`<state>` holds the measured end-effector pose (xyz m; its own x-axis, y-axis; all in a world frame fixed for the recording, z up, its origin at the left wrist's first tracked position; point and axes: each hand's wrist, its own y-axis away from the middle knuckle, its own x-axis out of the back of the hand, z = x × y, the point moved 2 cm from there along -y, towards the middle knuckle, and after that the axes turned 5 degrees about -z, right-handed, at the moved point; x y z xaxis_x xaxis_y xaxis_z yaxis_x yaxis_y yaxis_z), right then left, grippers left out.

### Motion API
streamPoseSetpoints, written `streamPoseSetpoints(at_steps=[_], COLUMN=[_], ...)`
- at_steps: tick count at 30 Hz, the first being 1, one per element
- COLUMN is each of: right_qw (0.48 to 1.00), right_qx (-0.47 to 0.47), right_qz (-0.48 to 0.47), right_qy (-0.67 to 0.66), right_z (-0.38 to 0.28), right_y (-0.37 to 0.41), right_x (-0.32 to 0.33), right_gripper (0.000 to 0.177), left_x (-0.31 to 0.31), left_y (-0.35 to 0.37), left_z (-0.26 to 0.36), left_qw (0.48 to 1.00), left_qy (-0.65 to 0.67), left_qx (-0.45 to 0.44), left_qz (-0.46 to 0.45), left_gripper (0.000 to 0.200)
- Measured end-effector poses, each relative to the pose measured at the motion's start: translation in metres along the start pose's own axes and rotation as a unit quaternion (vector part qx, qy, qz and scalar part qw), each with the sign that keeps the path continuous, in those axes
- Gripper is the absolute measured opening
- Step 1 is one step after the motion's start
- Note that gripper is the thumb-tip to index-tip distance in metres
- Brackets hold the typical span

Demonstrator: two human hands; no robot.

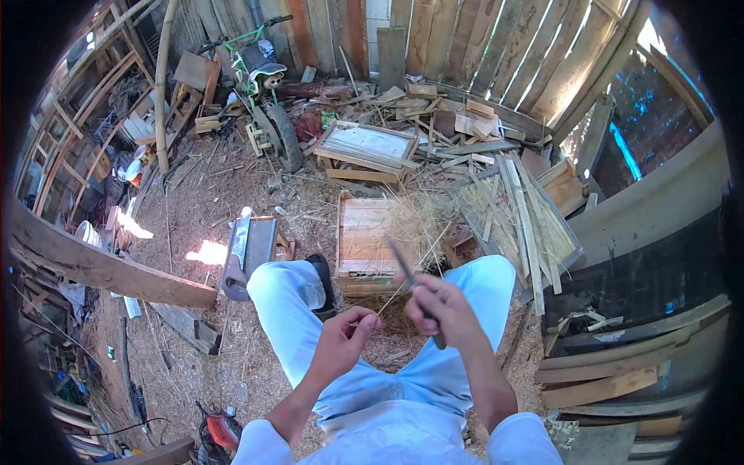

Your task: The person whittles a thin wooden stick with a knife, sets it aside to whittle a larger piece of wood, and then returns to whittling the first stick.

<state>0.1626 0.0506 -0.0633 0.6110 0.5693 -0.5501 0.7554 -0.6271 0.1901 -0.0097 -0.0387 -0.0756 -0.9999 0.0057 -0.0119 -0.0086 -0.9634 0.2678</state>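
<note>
Between my knees, my left hand pinches the near end of a thin, pale wooden strip. The strip slants up and away to the right, passing close by the knife. My right hand is closed around the handle of a knife, whose dark blade points up and forward. Just beyond my hands stands a slatted wooden crate. Fine, pale shavings are heaped over its right side.
A handsaw lies on a low stool at my left knee. Thin strips rest on a panel to the right. Farther back are a framed board, scrap wood and a green bike. A beam juts in from the left.
</note>
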Motion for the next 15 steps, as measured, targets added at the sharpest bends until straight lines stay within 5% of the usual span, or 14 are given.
streamPoseSetpoints(at_steps=[6,12,15], right_qw=[0.998,0.995,0.999], right_qx=[-0.023,0.052,-0.035], right_qz=[-0.048,0.085,0.003], right_qy=[0.021,-0.017,0.002], right_z=[0.006,-0.024,-0.005], right_y=[-0.002,0.005,0.003], right_x=[-0.002,0.023,0.006], right_gripper=[0.029,0.031,0.027], left_x=[-0.003,-0.002,-0.005], left_y=[-0.002,0.005,0.001], left_z=[0.003,-0.008,0.000], left_qw=[0.999,0.997,0.996], left_qy=[0.032,-0.032,-0.046], left_qx=[-0.024,-0.052,-0.078], left_qz=[-0.020,-0.039,-0.011], left_gripper=[0.019,0.020,0.017])
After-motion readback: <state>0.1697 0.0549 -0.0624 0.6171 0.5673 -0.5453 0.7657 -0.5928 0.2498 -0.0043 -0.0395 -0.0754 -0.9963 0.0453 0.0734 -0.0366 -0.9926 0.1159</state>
